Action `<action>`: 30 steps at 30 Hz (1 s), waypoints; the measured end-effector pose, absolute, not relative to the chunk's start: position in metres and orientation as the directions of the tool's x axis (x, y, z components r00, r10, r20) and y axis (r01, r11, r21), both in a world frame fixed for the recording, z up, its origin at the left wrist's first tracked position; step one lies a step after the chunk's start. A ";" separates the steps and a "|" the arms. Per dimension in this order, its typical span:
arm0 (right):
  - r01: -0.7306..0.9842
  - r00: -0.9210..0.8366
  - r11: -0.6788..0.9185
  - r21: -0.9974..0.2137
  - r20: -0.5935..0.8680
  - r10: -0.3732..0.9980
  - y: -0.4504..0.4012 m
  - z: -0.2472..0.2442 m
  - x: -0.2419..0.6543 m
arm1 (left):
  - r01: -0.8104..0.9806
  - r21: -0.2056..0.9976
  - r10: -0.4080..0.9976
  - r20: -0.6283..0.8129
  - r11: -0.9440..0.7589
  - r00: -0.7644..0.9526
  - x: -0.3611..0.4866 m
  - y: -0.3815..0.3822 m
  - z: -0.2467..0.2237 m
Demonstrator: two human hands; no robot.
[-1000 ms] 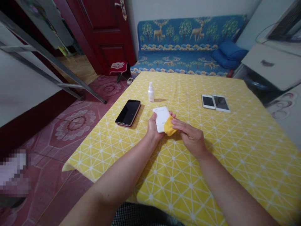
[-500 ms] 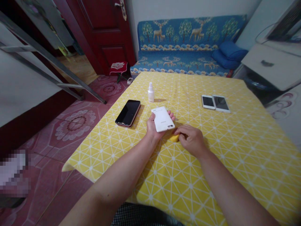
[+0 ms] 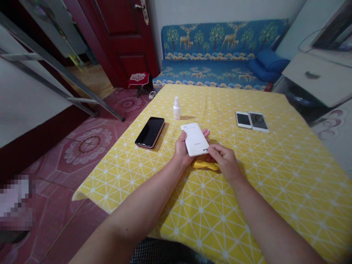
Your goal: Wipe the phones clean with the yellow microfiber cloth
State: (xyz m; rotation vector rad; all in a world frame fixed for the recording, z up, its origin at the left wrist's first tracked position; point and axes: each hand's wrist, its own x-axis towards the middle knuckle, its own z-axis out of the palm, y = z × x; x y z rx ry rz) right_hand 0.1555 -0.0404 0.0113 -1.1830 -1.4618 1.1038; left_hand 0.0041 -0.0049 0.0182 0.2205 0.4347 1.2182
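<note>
A white smartphone (image 3: 195,138) lies back side up in my left hand (image 3: 181,148), with the thumb along its left edge and fingertips showing past the right edge. My right hand (image 3: 224,157) is closed at the phone's near right corner, thumb beside the camera lens; its other fingers are partly hidden beneath. Just below the phone a crumpled yellow cloth (image 3: 205,165) lies on the table by my right fingers. A white spray bottle (image 3: 176,110) stands upright beyond the phone. To the left rests a dark-screened phone (image 3: 150,132), apparently on top of another one.
Two white devices, a smaller phone (image 3: 243,120) and a larger one (image 3: 259,121), lie side by side at the right. A yellow patterned tablecloth (image 3: 275,183) covers the table. Behind it stands a blue sofa (image 3: 209,68); a red stool (image 3: 139,78) is near the door.
My right hand has gone from pinching the yellow cloth to gripping the phone's corner. The cloth now shows more spread out below. The phone has shifted slightly right with my left hand.
</note>
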 end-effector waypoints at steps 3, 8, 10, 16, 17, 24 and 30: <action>0.040 -0.075 0.047 -0.998 0.044 0.996 -0.038 0.009 0.154 | -0.840 0.412 0.935 -0.185 0.354 0.303 0.004 -0.005 0.019; -0.171 -0.026 -0.117 -0.978 -0.114 0.993 -0.035 0.011 0.154 | -0.795 0.454 0.914 -0.154 0.402 0.375 0.005 -0.006 0.018; -0.228 -0.031 -0.171 -0.959 -0.168 0.985 -0.035 0.015 0.154 | -0.761 0.476 0.893 -0.151 0.442 0.424 0.006 -0.006 0.017; -0.345 0.045 -0.166 -0.924 -0.193 0.980 -0.031 0.017 0.159 | -0.725 0.535 0.892 -0.140 0.434 0.430 0.008 -0.005 0.017; -0.349 0.080 -0.140 -0.927 -0.178 0.981 -0.029 0.016 0.161 | -0.726 0.546 0.901 -0.147 0.419 0.409 0.007 -0.005 0.017; 0.007 0.477 0.172 -0.985 0.154 0.865 -0.013 0.013 0.195 | -0.689 0.596 0.901 -0.156 0.412 0.405 0.003 -0.005 0.016; 0.459 0.519 0.095 -0.883 0.354 0.778 -0.005 0.003 0.233 | -0.694 0.598 0.907 -0.153 0.401 0.392 0.003 -0.006 0.015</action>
